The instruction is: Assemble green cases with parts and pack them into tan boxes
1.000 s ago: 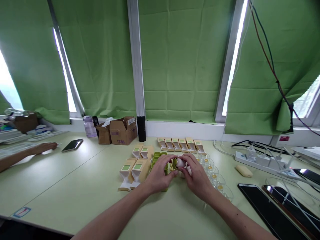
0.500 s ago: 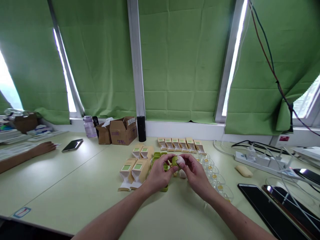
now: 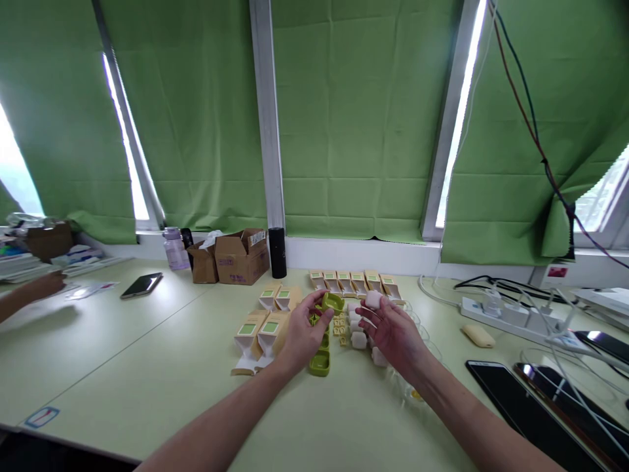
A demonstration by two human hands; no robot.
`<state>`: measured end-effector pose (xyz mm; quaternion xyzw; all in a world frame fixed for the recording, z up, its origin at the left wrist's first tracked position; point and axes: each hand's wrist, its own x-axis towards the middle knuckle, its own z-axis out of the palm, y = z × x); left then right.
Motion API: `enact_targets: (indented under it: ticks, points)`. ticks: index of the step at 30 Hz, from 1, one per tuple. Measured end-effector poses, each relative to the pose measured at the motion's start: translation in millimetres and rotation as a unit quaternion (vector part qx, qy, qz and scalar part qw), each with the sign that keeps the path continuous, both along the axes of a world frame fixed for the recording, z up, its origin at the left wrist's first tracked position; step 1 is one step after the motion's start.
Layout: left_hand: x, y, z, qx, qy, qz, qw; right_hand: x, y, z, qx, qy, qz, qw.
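My left hand (image 3: 303, 333) is closed on the rim of a small green square cup (image 3: 334, 303), tilted so its hollow shows. Just to the right, my right hand (image 3: 400, 335) pinches a white rounded block (image 3: 373, 299) at its fingertips, other fingers loosely curled. Cup and block are apart. Below the left hand runs a column of green cups (image 3: 320, 364), partly hidden by it. Small yellow pieces (image 3: 339, 331) lie between the hands. More white blocks (image 3: 358, 340) stand beside and under the right hand, which covers some of the clear plastic covers (image 3: 409, 393).
Opened cartons (image 3: 272, 331) lie left of the cups, with a row of cartons (image 3: 354, 282) behind. Phones (image 3: 521, 406), a power strip (image 3: 515, 318) and loose cables are at right. Cardboard boxes (image 3: 243, 259) and a black bottle (image 3: 278, 253) stand at back. Another person's hand (image 3: 49, 283) is far left.
The green cup and the white block, together before, are now apart. My right hand has turned and drawn away with the block. The other person's hand has pulled back leftward.
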<state>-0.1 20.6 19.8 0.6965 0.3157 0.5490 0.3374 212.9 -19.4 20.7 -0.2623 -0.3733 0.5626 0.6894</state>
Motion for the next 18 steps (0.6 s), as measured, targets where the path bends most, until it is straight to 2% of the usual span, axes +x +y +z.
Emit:
enact_targets:
  ticks: [9, 14, 18]
  points:
    - [-1, 6, -5.3, 0.002, -0.011, 0.007, 1.0, -4, -5, 3.2, 0.035, -0.037, -0.02, 0.999]
    - [-1, 5, -4.4, 0.002, -0.008, 0.019, 1.0, -5, -11, 7.8, 0.063, -0.124, -0.047, 0.989]
    - [-2, 6, -4.7, 0.01, -0.003, 0.033, 0.999, -4, -13, 9.7, 0.077, -0.222, -0.101, 0.967]
